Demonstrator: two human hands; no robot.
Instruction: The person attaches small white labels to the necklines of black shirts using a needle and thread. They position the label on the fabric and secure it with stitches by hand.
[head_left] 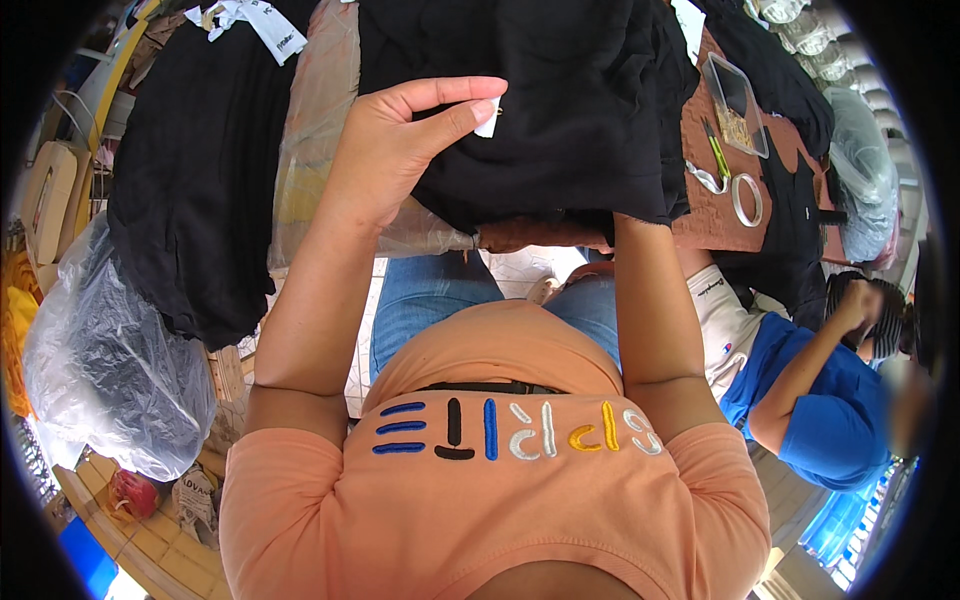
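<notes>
A small white tag [487, 124] is pinched between the thumb and forefinger of my left hand [400, 125]. Beside the tag shows a tiny gold-coloured piece, perhaps a pin. Both lie over black cloth [560, 150] spread across the table in front of me. My right forearm [655, 300] reaches under the cloth's near edge. That hand is covered by the fabric, so its fingers are hidden.
Right of the cloth, a clear plastic box [737, 105] holds small gold-coloured pieces. Near it lie green-handled snips [716, 150] and a white ring-shaped roll [746, 200]. More black fabric [190, 180] drapes at left, above a clear plastic bag [120, 360]. A person in blue [830, 420] sits at right.
</notes>
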